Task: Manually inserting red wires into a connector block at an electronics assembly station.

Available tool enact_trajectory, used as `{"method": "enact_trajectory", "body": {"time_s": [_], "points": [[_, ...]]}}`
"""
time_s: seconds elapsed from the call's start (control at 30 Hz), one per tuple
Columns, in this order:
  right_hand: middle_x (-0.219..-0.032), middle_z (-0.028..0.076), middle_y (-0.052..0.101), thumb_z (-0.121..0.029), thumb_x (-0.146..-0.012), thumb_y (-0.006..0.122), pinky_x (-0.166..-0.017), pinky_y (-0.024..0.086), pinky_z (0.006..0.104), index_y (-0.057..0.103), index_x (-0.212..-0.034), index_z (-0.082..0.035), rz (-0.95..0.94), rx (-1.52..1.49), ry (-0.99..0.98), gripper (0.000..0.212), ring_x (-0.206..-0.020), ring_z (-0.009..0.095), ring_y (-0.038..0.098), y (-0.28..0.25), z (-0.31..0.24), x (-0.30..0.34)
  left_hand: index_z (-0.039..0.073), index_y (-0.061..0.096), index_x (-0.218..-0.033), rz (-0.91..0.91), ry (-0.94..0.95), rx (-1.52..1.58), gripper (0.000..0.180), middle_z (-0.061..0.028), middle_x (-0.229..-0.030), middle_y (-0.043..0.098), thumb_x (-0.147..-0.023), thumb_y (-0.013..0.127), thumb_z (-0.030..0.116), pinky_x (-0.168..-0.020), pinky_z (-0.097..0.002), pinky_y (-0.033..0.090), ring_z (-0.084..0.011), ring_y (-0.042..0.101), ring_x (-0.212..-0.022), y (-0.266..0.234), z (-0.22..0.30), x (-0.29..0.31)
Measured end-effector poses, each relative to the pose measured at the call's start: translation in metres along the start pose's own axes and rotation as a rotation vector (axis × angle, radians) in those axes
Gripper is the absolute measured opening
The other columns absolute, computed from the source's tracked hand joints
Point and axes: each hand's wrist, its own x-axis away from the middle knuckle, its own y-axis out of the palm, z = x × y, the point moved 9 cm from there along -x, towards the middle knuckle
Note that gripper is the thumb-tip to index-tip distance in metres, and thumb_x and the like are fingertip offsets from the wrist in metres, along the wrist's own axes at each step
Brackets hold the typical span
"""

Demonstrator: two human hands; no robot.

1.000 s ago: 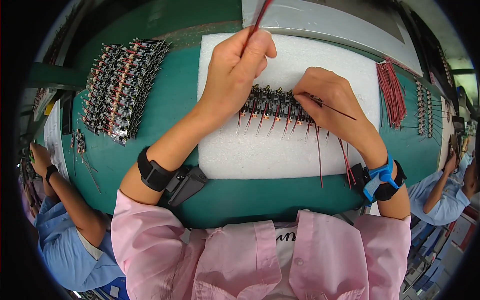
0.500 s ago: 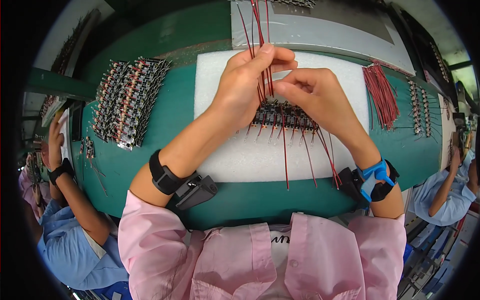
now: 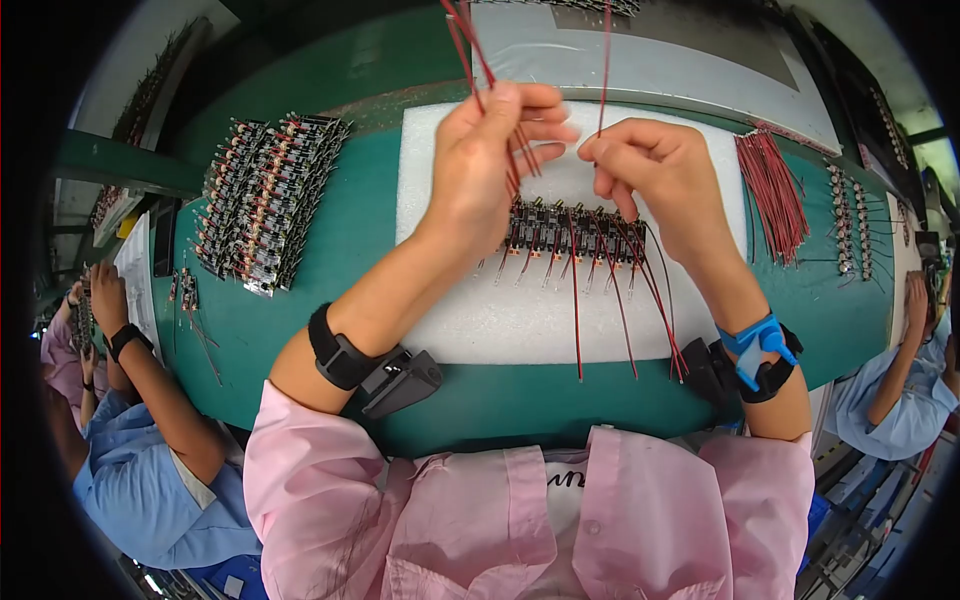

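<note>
Several dark red wires [image 3: 476, 58] stand up out of my left hand [image 3: 484, 150], pinched between its thumb and fingers; their lower ends show below the thumb. My right hand [image 3: 655, 165] pinches one single red wire [image 3: 606, 70] between thumb and fingertips, apart from the bunch. Below both hands a row of small black circuit boards [image 3: 570, 232] lies on a white foam pad [image 3: 480, 325]. Several red wires [image 3: 576, 320] run from that row toward me over the pad's near edge. Whether each is fastened at the boards cannot be made out.
On the green table, stacked circuit-board strips [image 3: 270, 205] lie left of the pad. A pile of red wires [image 3: 772, 195] and two narrow component strips [image 3: 845, 225] lie right. A grey metal panel [image 3: 560, 50] stands behind. Co-workers' arms [image 3: 165, 385] show at both sides.
My hands have drawn apart. The left one has shifted slightly left with the bunch tilting, and the right one now has a single wire away from it.
</note>
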Motion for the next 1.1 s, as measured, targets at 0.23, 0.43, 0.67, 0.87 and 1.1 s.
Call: {"method": "enact_trajectory", "body": {"time_s": [0.23,0.43,0.67,0.87,1.1], "points": [[-0.057,0.001,0.049,-0.012,-0.074,0.055,-0.041,0.028,0.0166,0.059,-0.078,0.001,0.037,-0.174,-0.001,0.014,-0.045,0.005,0.039,-0.007,0.005,-0.002,0.002,0.055,-0.075,-0.255,0.146,-0.652,0.018,0.0032,-0.056,0.045,-0.079,0.051,0.019,-0.046,-0.0192,0.03,-0.0032,0.037,-0.052,0.017,0.005,0.008],[-0.058,-0.001,0.048,-0.012,-0.073,0.058,-0.045,0.026,0.0169,0.059,-0.077,0.0,0.137,-0.1,-0.068,0.012,-0.05,0.004,0.037,-0.008,-0.003,0.0,0.002,0.054,-0.077,-0.263,-0.026,-0.404,0.017,0.007,-0.053,0.038,-0.076,0.057,0.018,-0.033,-0.017,0.014,0.0012,0.024,-0.039,0.016,-0.005,0.008],[-0.061,-0.002,0.05,-0.012,-0.072,0.059,-0.046,0.026,0.0163,0.058,-0.073,-0.002,0.152,-0.002,-0.233,0.01,-0.052,0.003,0.037,-0.006,-0.015,0.004,0.002,0.054,-0.077,-0.262,-0.058,-0.382,0.016,0.0074,-0.051,0.038,-0.075,0.057,0.017,-0.033,-0.0167,0.014,0.0011,0.024,-0.038,0.015,-0.006,0.01],[-0.063,-0.003,0.051,-0.011,-0.072,0.059,-0.047,0.028,0.0159,0.057,-0.073,-0.002,0.122,0.119,-0.199,0.01,-0.055,0.001,0.039,-0.004,-0.015,0.005,0.0,0.054,-0.066,-0.247,0.055,-0.577,0.012,0.0024,-0.047,0.039,-0.071,0.055,0.011,-0.04,-0.0228,0.027,-0.0042,0.034,-0.044,0.012,0.002,0.009],[-0.064,-0.002,0.052,-0.006,-0.073,0.057,-0.05,0.031,0.0167,0.056,-0.069,-0.001,0.009,0.257,-0.142,0.007,-0.058,0.002,0.041,0.007,-0.005,0.002,-0.003,0.051,-0.061,-0.304,0.245,-0.874,0.013,-0.0077,-0.044,0.04,-0.068,0.054,0.008,-0.04,-0.0277,0.032,-0.0133,0.038,-0.039,0.015,0.015,0.014]]}}
